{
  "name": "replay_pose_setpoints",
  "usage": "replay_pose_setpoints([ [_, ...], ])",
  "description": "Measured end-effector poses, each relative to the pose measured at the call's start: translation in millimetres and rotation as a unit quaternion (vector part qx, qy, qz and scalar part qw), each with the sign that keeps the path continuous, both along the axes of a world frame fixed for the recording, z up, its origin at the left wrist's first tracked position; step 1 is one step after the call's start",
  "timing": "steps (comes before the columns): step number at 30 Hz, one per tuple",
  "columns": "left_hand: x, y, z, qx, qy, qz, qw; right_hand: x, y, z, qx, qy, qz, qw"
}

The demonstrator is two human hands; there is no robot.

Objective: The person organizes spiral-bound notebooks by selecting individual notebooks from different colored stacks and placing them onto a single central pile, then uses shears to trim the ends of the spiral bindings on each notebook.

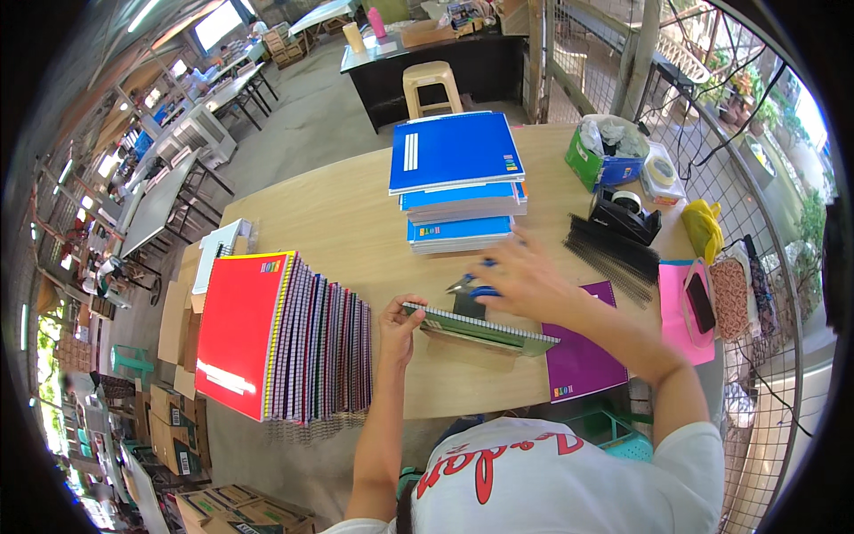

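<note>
My left hand point(398, 327) grips one end of a green spiral notebook point(485, 331), tilted on edge above the near part of the table, its white coil along the upper side. Just beyond the coil, my right hand point(523, 278) is closed around blue-handled pliers point(481, 290), their jaws pointing left. A dark flat piece point(469, 306) lies on the table behind the notebook; I cannot make out what it is. To the right, partly beneath my right forearm, rests a purple notebook point(587, 351).
A tall stack of spiral notebooks with a red cover point(240, 338) stands left. Blue notebooks point(455, 153) are piled at the back. Black binding coils point(614, 258), a tape dispenser point(625, 215), a green-and-blue box point(608, 160) and a phone point(700, 303) on pink material line the right side.
</note>
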State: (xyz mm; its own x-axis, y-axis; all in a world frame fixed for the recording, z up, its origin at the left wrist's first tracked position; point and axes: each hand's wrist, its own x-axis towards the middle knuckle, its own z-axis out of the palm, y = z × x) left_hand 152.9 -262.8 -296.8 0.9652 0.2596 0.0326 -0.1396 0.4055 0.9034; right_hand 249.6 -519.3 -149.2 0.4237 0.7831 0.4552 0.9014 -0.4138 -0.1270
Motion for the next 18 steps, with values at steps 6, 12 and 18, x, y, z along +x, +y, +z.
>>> replay_pose_setpoints([
  [6, 1, -11, 16, -0.004, -0.046, 0.029, 0.999, 8, 86, 21, -0.072, -0.208, 0.191, 0.957],
  [12, 0, 0, 5, 0.007, -0.025, 0.008, 1.0, 12, 113, 31, -0.135, -0.29, 0.291, 0.902],
  [18, 4, -1, 4, -0.001, -0.038, 0.033, 0.999, 7, 112, 18, -0.209, -0.182, 0.265, 0.924],
])
